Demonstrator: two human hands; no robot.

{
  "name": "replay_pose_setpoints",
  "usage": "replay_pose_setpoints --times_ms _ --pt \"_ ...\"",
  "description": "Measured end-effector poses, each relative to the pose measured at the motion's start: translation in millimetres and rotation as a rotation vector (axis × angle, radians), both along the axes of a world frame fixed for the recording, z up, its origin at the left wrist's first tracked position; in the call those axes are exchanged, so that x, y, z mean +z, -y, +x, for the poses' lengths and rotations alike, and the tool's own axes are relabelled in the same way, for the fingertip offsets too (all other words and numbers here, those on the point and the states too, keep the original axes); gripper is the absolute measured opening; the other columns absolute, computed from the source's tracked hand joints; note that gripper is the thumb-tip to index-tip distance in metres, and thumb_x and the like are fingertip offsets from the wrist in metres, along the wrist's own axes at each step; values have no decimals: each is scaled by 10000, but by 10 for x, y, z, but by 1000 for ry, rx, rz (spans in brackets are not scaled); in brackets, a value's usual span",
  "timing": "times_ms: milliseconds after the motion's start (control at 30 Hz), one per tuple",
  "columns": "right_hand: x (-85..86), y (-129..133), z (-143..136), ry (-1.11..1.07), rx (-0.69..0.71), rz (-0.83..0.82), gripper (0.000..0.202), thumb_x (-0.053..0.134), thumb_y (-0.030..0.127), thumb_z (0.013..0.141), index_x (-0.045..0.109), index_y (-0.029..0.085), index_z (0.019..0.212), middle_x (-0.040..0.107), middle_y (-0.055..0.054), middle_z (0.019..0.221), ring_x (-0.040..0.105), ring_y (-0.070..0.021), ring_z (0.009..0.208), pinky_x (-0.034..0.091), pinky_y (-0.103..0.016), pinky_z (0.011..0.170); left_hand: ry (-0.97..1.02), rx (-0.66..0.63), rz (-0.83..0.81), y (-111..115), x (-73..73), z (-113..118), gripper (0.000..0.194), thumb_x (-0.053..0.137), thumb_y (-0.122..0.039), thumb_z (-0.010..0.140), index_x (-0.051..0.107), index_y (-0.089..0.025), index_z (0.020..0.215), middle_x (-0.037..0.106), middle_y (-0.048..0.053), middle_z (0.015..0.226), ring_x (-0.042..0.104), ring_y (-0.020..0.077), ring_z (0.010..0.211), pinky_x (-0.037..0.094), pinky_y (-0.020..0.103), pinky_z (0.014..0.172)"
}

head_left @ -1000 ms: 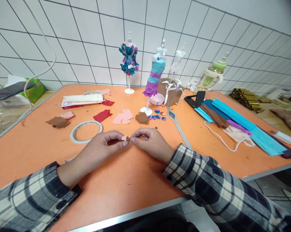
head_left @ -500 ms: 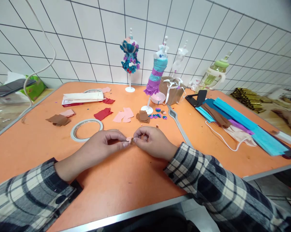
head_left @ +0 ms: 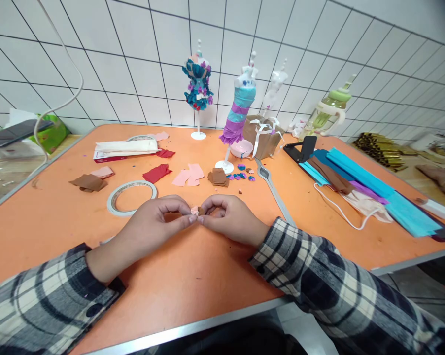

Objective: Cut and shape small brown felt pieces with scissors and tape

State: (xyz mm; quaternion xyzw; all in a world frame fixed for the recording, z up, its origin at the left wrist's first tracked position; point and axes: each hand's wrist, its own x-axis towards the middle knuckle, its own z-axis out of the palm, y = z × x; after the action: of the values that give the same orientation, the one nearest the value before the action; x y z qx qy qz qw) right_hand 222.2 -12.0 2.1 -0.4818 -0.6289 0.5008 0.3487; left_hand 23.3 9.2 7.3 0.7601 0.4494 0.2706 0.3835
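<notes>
Pink-and-brown paper piece (head_left: 196, 211) between two hands, above the orange worktop (head_left: 163, 281).
In the head view, the left hand (head_left: 161, 219) and right hand (head_left: 231, 217) both have their fingers almost closed, pinching this small piece; the tape roll (head_left: 111, 199) lies near the left hand.

Mannequins (head_left: 239, 114) stand behind the hands (head_left: 152, 222) on the table (head_left: 163, 296) (tape roll (head_left: 112, 203) at left, bottle (head_left: 324, 117) at right).
</notes>
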Motion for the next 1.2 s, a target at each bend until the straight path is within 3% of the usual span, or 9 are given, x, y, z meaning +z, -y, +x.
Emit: replay_pose_setpoints --times_ms 133,333,567,733,933,1100,1200 --pt "4 -24 13 -79 21 -116 107 693 234 759 619 159 744 596 32 692 493 -78 616 381 -208 581 -48 -39 58 -1 1 -5 253 661 -460 803 733 -222 758 736 40 864 676 215 818 510 327 791" --pt "-10 -45 50 -27 69 -140 110 726 220 738 636 158 755 594 37 697 502 -83 621 374 -220 591 -57 -68 58 -22 38 -10 271 659 -486 796 728 -228 757 746 36 859 672 217 818 509 319 797" --pt "-20 -37 53 44 71 -83 129 705 262 765 642 150 763 598 32 706 490 -84 637 368 -214 594 -25 -25 -74 -39 39 -24 342 623 -538 806 737 -219 854 767 48 917 686 253 890 525 355 827" --pt "-3 -33 53 85 93 -93 96 681 236 780 644 148 784 574 47 684 473 -74 606 357 -214 585 -72 -62 -12 -34 -4 -23 294 688 -512 777 734 -223 812 752 45 948 676 239 903 524 355 845" --pt "11 -41 87 173 190 -82 98 679 221 792 646 138 751 565 49 652 448 -69 594 332 -212 570 -175 -195 42 -62 -28 -53 260 629 -457 830 725 -224 766 719 31 906 668 192 803 515 310 757" --pt "28 -25 107 290 109 35 195 718 316 780 713 159 896 648 24 777 474 -69 621 342 -214 588 -227 -199 35 -42 -14 -23 269 602 -450 834 715 -216 765 714 38 911 667 199 823 521 315 767" --pt "11 -22 104 302 113 64 180 717 329 784 719 157 839 639 28 723 472 -68 605 340 -216 579 -228 -188 38 -24 13 0 275 608 -466 824 716 -220 767 723 33 906 671 203 833 524 317 785"
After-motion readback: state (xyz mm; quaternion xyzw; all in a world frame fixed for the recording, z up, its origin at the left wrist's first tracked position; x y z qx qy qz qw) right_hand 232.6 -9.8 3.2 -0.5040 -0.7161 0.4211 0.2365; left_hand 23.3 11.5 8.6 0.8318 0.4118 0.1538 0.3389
